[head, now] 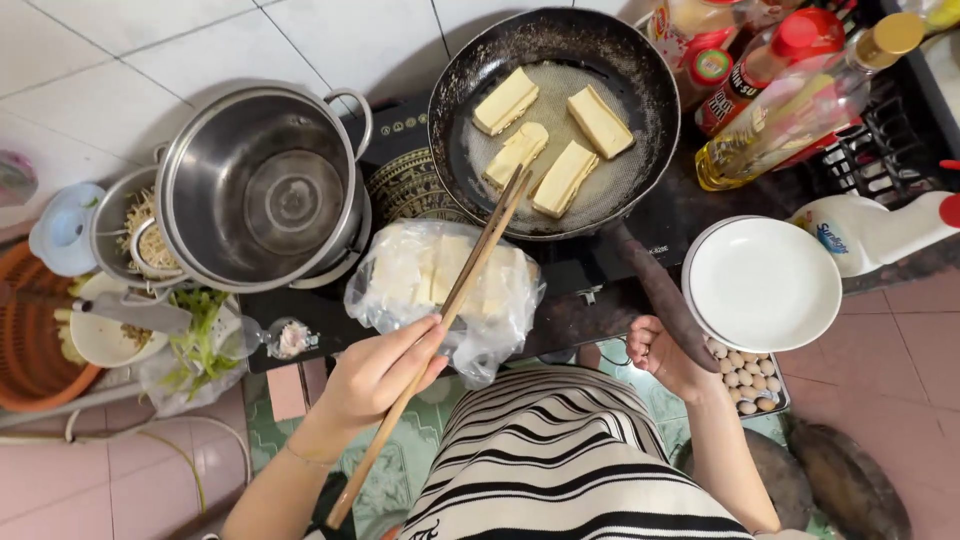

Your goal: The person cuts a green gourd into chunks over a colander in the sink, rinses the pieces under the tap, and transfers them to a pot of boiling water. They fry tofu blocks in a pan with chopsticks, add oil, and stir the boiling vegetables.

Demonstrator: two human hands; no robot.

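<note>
Gripping long wooden chopsticks (pixel 450 300), the left hand (pixel 375 372) is touching their tips to a tofu slab (pixel 517 153) in the black frying pan (pixel 470 70), while the right hand (pixel 665 355) is clasping the pan handle (pixel 665 295) beside a white plate (pixel 765 285).

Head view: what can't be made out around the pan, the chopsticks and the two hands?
- Chopsticks: lower end hidden behind the left hand and arm.
- Pan handle: its end is wrapped by the right hand.
- Tofu slices in the pan: undersides unseen, so browning is unknown.
- Plastic bag: creased film blurs its pale blocks.
- Bottles: cut off by the top edge.
</note>
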